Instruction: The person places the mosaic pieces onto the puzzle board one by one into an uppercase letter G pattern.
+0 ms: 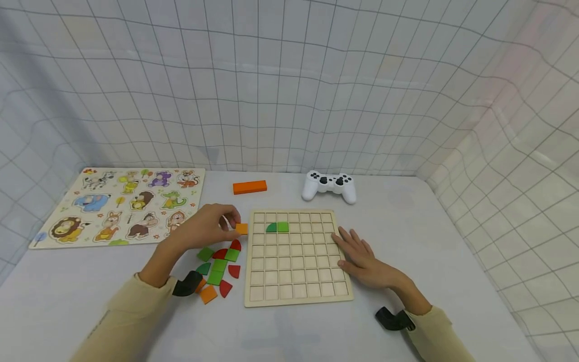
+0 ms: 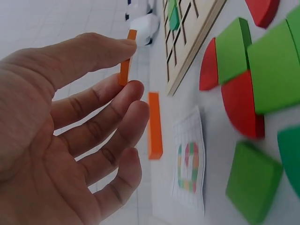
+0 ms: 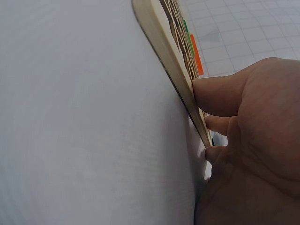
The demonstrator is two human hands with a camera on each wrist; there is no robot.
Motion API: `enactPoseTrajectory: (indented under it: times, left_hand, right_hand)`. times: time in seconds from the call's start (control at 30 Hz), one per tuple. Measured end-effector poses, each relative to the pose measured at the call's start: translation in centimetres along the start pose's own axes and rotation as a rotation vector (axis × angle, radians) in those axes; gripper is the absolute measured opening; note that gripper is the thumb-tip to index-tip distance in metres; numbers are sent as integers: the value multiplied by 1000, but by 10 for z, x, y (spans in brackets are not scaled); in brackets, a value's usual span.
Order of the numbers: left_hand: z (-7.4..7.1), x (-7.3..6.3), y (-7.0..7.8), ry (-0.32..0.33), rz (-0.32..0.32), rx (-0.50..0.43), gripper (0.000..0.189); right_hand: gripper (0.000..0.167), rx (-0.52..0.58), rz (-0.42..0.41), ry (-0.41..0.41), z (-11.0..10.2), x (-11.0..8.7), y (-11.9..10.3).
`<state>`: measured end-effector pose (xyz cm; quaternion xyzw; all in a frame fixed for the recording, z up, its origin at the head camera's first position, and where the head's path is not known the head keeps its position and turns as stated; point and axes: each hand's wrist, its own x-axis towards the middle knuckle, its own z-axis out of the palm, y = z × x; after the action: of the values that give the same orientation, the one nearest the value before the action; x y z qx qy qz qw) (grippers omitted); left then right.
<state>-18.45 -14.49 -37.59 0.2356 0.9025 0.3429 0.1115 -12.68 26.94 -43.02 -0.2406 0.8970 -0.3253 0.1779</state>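
Note:
Between thumb and fingertips my left hand (image 1: 205,226) pinches a small orange square tile (image 1: 242,229), just off the left edge of the wooden grid board (image 1: 298,303). Seen from the left wrist, the tile (image 2: 125,70) stands on edge in the pinch, the other fingers loosely bent. On the board, near its upper left, lie a dark green quarter-round tile (image 1: 271,228) and a light green square tile (image 1: 283,227), side by side. My right hand (image 1: 364,261) rests at the board's right edge with fingers spread; its thumb touches the rim in the right wrist view.
Loose green square tiles (image 1: 215,278), red quarter-round tiles (image 1: 225,288) and orange tiles (image 1: 208,294) lie left of the board. A patterned paper card (image 2: 190,161) lies beyond. Farther back are an animal puzzle (image 1: 149,216), an orange block (image 1: 250,187) and a white game controller (image 1: 329,185).

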Motion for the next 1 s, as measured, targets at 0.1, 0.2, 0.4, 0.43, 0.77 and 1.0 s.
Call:
enactPoseTrajectory:
  times: [0.1,0.2,0.4,0.43,0.77,1.0]
  left_hand:
    - [7,12,3,-3,13,-9,17]
    - [12,21,6,-1,16,-12,17]
    - [23,40,12,8,10,-6,19]
    - [25,44,13,9,12,-5,19]
    - [38,65,30,-1,17,25,21]
    - [48,74,38,-1,31,64,22]
  right_hand:
    - [65,4,2,-4,0,1,0]
    - [65,2,6,-7,1,1,-1]
    - [65,-4,1,-9,0,2,-3]
    - [65,-3,0,-9,0,2,-3]
    - [65,2,-3,-4,0,2,-3]
    - [65,-5,-6,1,0,1,-3]
